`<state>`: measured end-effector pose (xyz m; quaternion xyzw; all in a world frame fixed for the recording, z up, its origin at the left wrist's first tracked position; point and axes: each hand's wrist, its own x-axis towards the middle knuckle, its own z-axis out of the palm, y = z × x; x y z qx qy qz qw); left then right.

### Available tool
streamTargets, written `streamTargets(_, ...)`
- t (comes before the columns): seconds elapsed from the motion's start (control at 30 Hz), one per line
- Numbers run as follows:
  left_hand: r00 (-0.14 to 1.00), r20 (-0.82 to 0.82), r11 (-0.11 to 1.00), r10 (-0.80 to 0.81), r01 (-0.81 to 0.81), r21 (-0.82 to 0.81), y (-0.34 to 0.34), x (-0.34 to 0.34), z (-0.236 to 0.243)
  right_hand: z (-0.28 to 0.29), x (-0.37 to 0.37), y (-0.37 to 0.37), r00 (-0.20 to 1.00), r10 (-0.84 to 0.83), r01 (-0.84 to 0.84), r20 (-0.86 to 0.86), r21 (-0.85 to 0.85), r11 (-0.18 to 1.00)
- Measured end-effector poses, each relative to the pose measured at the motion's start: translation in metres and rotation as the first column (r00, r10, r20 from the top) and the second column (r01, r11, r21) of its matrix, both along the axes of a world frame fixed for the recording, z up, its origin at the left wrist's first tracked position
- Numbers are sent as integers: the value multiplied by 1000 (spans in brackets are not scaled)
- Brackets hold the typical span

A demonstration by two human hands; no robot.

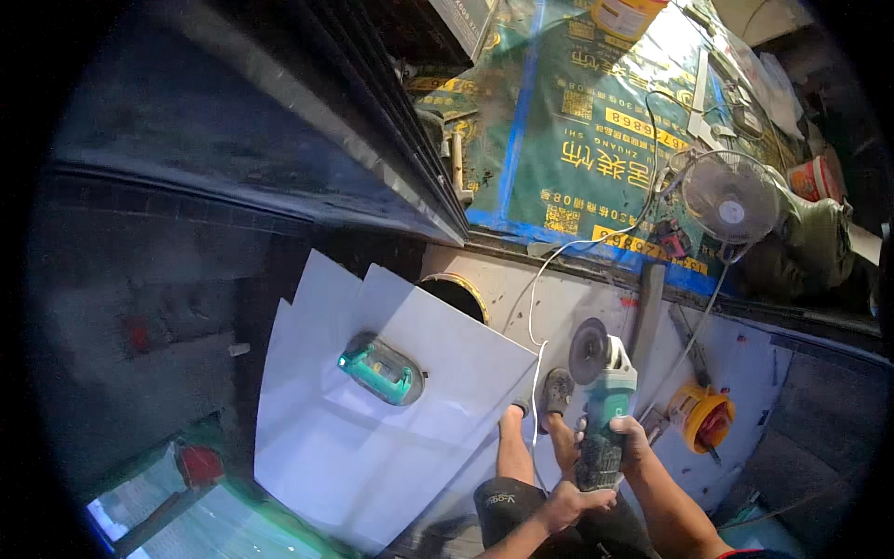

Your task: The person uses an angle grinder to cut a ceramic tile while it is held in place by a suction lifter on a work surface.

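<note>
A green and grey angle grinder [607,410] is held upright in front of my legs, its dark round disc [589,350] at the top left. My right hand [633,442] is closed round the grinder's body, with the thumb on its right side. Lower down, my left hand [570,506] grips the dark rear end of the same grinder. To the left, large white tiles [447,410] lie overlapping. On them sits a green handled tool [380,370] with a dark oval base, apart from both hands.
A white cord [535,317] runs down past the tiles' right corner. Behind them stands a round bucket [454,296]. A yellow bucket [700,419] stands to the right. A fan [731,197] stands by the printed green floor sheet [596,140], beyond a dark sill.
</note>
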<state>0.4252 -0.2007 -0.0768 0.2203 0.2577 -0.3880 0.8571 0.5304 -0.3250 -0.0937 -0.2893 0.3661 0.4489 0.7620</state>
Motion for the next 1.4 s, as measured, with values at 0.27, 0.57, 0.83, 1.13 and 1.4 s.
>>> streamTargets(0.27, 760, 46, 398, -648, 287, 871, -70, 58, 45, 52, 2, -52, 967, 210, -39, 142, -734, 678)
streamTargets(0.57, 568, 435, 422, -699, -164, 892, -36, 79, 4, 53, 27, -122, 981, -102, 182, 162, -617, 766)
streamTargets(0.83, 894, -422, 884, 152, 68, 462, -37, 58, -137, 119, 83, -112, 989, -147, 135, 4, -426, 895)
streamTargets(1.13, 915, 276, 675, 293, -403, 618, 41, 341, -78, 131, 177, -94, 984, 67, 28, 165, -514, 858)
streamTargets(1.4, 431, 828, 47, -358, -878, 477, 66, 545, 14, 46, 365, -80, 914, 23, 158, 405, -406, 900)
